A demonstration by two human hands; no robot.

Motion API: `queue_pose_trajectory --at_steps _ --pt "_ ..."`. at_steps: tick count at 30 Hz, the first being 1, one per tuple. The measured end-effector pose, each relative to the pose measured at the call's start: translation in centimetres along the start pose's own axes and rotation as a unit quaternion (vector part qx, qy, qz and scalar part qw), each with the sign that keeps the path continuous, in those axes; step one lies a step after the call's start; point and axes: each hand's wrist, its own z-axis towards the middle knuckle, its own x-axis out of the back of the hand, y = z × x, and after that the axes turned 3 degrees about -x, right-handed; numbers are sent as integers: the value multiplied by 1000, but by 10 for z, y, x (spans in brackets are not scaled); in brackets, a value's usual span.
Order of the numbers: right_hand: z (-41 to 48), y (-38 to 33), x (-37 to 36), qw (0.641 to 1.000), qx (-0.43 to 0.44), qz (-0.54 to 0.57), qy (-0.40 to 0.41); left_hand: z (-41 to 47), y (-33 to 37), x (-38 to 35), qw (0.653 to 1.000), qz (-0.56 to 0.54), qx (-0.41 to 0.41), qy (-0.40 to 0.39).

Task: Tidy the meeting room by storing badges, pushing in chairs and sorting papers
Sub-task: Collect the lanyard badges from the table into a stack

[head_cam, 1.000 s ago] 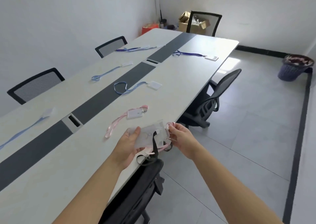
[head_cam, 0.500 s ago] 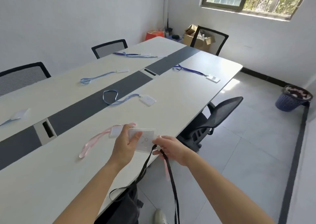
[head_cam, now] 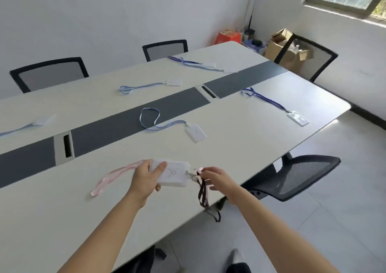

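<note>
The fingers (head_cam: 157,188) of the left hand (head_cam: 144,181) curl under a clear badge holder (head_cam: 174,175), with the thumb pressed flat on its top face. They hold it level just above the surface (head_cam: 250,130), close to the near edge. The right hand (head_cam: 218,178) pinches the clip end of the holder between thumb and fingertips. A dark lanyard (head_cam: 203,197) hangs from that pinch in loose loops, dropping past the near edge.

A pink lanyard (head_cam: 112,176) lies flat on the surface and runs leftward from behind the left hand (its badge end is hidden by the hand, so I cannot tell what it joins).

Farther in, a light-blue lanyard badge (head_cam: 195,133) lies beside the dark centre strip (head_cam: 125,126), its strap looping onto the strip. A dark-blue lanyard badge (head_cam: 298,118) lies near the far-end corner on the near side. Across the strip lie a pale badge (head_cam: 173,82), a tangle of dark-blue straps (head_cam: 188,62) and, at the left, another pale-blue badge (head_cam: 42,120).

Two mesh chairs (head_cam: 49,72) (head_cam: 165,49) stand against the far edge and a third chair (head_cam: 307,57) stands at the end. A fourth chair (head_cam: 298,174) stands out from the near edge.
</note>
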Motion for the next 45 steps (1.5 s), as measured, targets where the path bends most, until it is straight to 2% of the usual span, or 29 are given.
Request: queue_pose_trajectory --at_steps 3,5,8,13,20,24,31,35,37,40,43,45 --pt "38 6 14 992 -1 -126 29 -3 -9 2 998 9 8 61" --pt "61 6 21 980 9 -199 8 -12 -20 0 993 25 27 113" --pt "89 -9 30 967 34 -245 -61 -18 -27 -3 979 48 54 191" --pt "136 -26 26 944 67 -304 -109 -26 -31 -17 951 75 92 286" --pt "165 -28 -27 887 141 -411 -154 -22 -48 -6 943 37 141 299" --pt "177 -31 -64 880 144 -428 -145 -1 -60 10 942 32 167 290" --pt "221 -40 -132 836 85 -534 -100 48 -88 57 947 36 197 251" --pt "236 -35 -153 814 88 -570 -68 63 -101 76 948 29 209 237" --pt "242 -34 -158 820 71 -564 -61 68 -105 84 949 29 211 230" --pt "247 -39 -156 865 25 -500 -44 75 -107 92 954 30 206 214" --pt "246 -47 -146 925 29 -378 -19 85 -105 95 960 34 198 194" --pt "243 -62 -135 971 23 -236 -35 96 -101 94 963 27 190 187"
